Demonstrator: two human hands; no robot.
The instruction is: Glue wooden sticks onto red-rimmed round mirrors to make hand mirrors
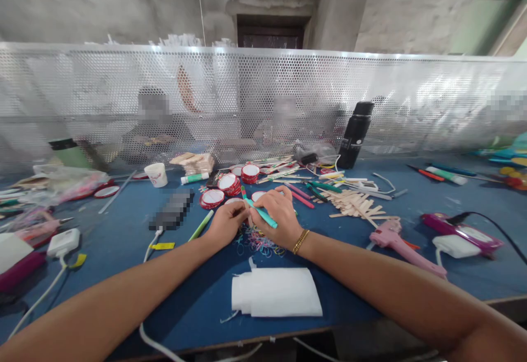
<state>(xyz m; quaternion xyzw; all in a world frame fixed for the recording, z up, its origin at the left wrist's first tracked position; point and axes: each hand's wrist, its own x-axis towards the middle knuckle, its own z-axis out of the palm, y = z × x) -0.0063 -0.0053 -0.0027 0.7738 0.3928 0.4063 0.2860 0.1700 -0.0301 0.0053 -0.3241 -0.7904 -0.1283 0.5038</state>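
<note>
My right hand is closed around a teal marker, its near end pointing down to the right. A slim wooden craft stick with green and red colour at its top stands tilted against the marker. The fingers of my left hand are pinched together at the stick's lower part, close to my right fingers. Below both hands lies a loose pile of colourful small rubber bands. Rolls of red-edged tape sit just behind the hands. A white cloth pouch lies flat nearer to me.
At right are a heap of plain craft sticks, a pink glue gun and a black bottle. To the left stand a paper cup and a phone on a cable. A perforated metal screen closes the table's back.
</note>
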